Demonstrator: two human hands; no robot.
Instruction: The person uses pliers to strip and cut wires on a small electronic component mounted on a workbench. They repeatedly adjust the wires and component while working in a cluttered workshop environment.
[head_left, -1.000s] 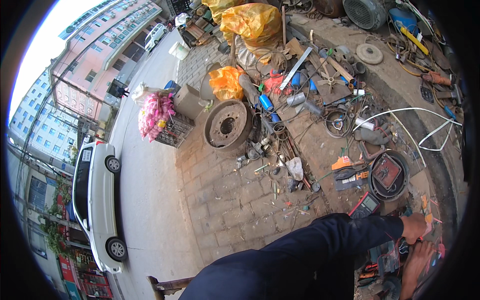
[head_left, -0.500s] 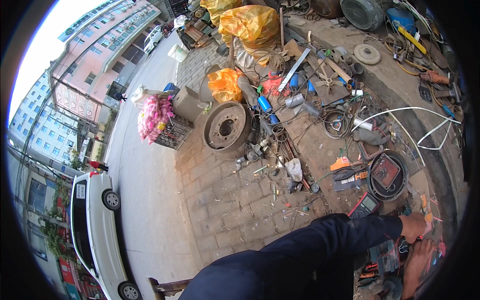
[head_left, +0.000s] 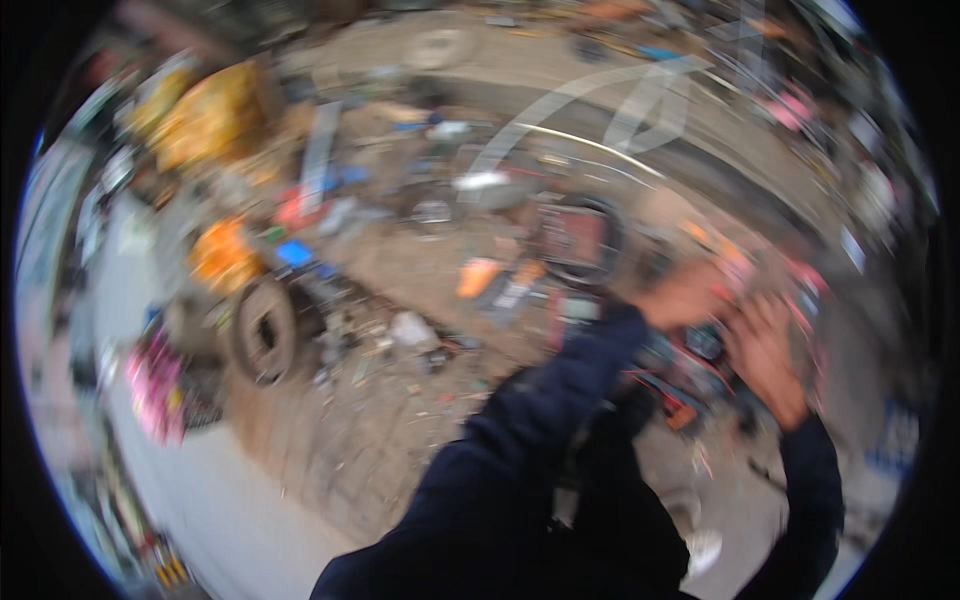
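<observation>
Motion blurs the whole view. My left hand [head_left: 670, 298] reaches into a cluster of small pink, red and orange items [head_left: 730, 255] at the right; whether it grips one is too smeared to see. My right hand [head_left: 762, 345] is just to its right, fingers reaching up toward the same items, their grip unclear. Below and between my hands lie a dark toolbox-like heap with red-handled tools [head_left: 675, 405]. Left of my left hand is a red-edged meter [head_left: 578, 310], with a round dark pan holding a reddish square piece [head_left: 573, 238] above it.
Scrap, cables and pipe pieces cover the paving. A rusty wheel rim [head_left: 250, 340], yellow bags [head_left: 210, 115], an orange bag [head_left: 222, 260] and a crate with pink packs [head_left: 160, 385] stand at the left, beside the road [head_left: 150, 480]. Looped white strips [head_left: 645, 110] lie toward the back.
My head has swung sharply, so the scene has turned and blurred, the car has left view, and both hands appear higher and further left in the picture, still close together.
</observation>
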